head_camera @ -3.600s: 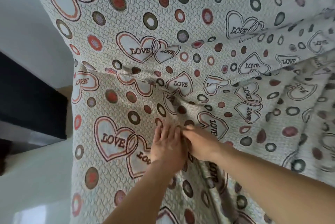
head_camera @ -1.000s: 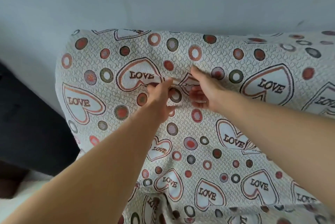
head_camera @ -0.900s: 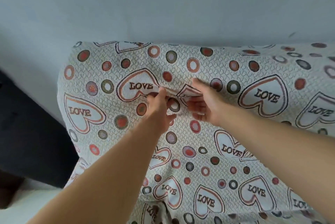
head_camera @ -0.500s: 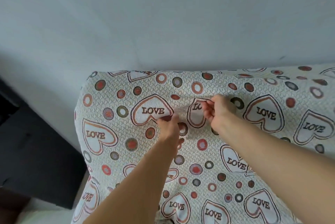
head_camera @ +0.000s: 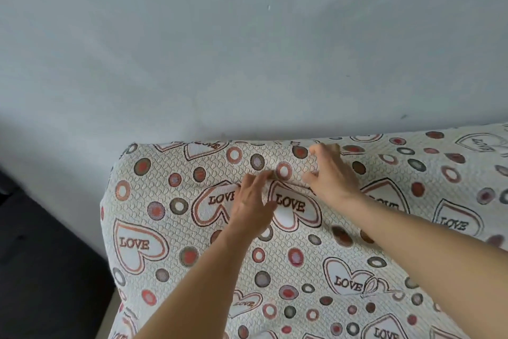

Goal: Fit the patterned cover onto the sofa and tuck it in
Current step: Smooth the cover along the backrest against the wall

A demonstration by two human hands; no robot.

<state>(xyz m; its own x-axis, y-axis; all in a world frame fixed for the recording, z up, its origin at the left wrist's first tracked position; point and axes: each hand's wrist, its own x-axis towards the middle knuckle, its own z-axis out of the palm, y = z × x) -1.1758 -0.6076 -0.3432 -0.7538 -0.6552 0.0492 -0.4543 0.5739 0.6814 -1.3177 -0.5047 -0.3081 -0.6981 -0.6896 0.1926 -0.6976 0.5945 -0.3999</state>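
Note:
The patterned cover (head_camera: 170, 228), cream with "LOVE" hearts and coloured rings, lies over the sofa backrest, whose top edge runs along the wall. My left hand (head_camera: 251, 204) rests flat on the cover with its fingers stretched toward a raised fold (head_camera: 286, 171) near the top edge. My right hand (head_camera: 331, 173) grips that fold from the right, thumb below it and fingers curled over the top. The sofa itself is hidden under the cover.
A plain grey wall (head_camera: 247, 50) stands directly behind the backrest. A dark piece of furniture (head_camera: 41, 256) sits to the left of the sofa's end, with a strip of pale floor (head_camera: 105, 322) beside it.
Both hands have moved up the backrest to its top edge, carrying a fold of the cover. My left hand has gone from pinching the cloth to lying flat on it.

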